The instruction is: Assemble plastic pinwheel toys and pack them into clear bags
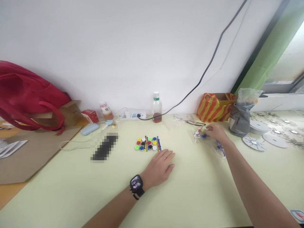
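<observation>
My left hand (159,167) lies palm-down on the pale green table, its fingers loosely stretched and the thumb apart. Just beyond its fingertips is a set of small round coloured pieces (142,143) in rows, with two groups of thin coloured sticks (146,144) standing out among them. Out to the right, my right hand (216,132) reaches down with its fingers bunched together at small coloured parts (201,131) in clear plastic. What the fingertips pinch is too small to make out. Another clear bag with blue parts (220,148) lies under the right wrist.
Along the wall stand a bottle (157,109), a power strip (133,115), a second bottle (106,110) and a striped bag (215,107). A grey bag (239,118) and white discs (275,141) are at right. A red backpack (28,95) sits on the left; a black cable hangs overhead.
</observation>
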Motion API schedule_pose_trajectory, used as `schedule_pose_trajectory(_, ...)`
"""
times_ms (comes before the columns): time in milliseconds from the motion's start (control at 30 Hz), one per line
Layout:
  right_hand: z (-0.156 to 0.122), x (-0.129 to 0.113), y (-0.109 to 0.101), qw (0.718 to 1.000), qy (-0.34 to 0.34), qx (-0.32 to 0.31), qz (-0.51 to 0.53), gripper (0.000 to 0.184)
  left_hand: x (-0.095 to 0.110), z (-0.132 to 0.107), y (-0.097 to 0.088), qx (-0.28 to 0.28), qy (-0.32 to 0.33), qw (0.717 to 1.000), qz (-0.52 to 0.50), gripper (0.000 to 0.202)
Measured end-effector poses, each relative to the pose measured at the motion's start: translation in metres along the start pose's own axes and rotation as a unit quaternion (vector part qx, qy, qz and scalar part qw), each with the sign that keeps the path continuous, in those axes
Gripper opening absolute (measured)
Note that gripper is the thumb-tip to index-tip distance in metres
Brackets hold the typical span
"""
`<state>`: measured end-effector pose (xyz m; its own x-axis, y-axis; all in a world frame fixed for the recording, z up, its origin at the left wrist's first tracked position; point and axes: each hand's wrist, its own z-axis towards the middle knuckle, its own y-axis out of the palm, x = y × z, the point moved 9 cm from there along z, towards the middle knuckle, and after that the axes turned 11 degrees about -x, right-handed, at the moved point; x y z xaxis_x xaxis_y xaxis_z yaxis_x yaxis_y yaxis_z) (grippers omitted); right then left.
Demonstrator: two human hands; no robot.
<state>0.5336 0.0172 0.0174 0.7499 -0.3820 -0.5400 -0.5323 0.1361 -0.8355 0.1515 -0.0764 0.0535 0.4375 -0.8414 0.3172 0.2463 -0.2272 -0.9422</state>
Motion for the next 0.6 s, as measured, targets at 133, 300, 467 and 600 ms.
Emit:
schedule_pose_trajectory(133, 0.002, -0.041, 0.018, 0.997, -0.052, -0.031, 0.037, 0.035, 0.001, 0.028, 0.006, -0.004, -0.036, 0.996, 0.081, 0.025)
schedule_pose_trajectory(300, -0.014, -0.089, 0.045, 0.985, -0.109, -0.116, 0.072, 0.034, -0.024, 0.053, -0.006, -0.005, -0.103, 0.982, 0.159, 0.019)
schedule_pose_trajectory(467, -0.031, -0.122, 0.053, 0.968, -0.144, -0.190, 0.077, 0.029, -0.044, 0.063, -0.015, -0.032, -0.098, 0.987, 0.125, 0.015)
schedule_pose_trajectory(600, -0.035, -0.140, 0.044, 0.964, -0.157, -0.203, 0.072, 0.022, -0.060, 0.075, -0.025, -0.039, -0.087, 0.993, 0.074, 0.013)
